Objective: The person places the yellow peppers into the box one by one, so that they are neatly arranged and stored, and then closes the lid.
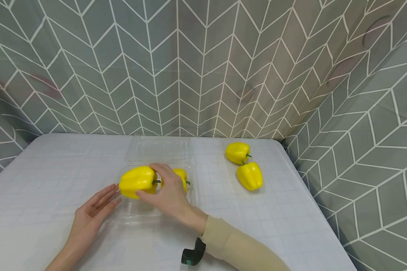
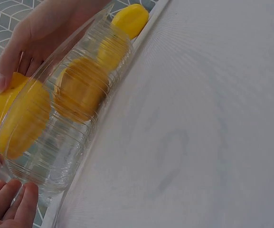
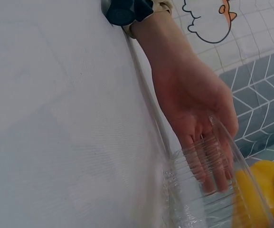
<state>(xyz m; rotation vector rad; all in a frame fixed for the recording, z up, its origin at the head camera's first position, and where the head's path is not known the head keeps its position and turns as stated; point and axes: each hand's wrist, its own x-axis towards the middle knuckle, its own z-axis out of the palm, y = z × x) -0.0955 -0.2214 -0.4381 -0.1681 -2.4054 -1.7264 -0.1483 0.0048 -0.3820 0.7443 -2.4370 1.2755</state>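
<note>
My right hand grips a yellow bell pepper between thumb and fingers, over the left part of a clear plastic clamshell container. A second bell pepper sits in the container's right part, partly hidden behind my right hand. In the left wrist view the held bell pepper shows partly through the container's clear wall, its far side hidden. My left hand is at the container's left side, its fingers extended. In the right wrist view the left hand appears palm-on, fingertips behind the clear wall.
Two more yellow bell peppers, one farther back and one nearer, lie on the table right of the container. The container's lid lies folded back toward the patterned curtain. A black wrist camera is beside the right sleeve.
</note>
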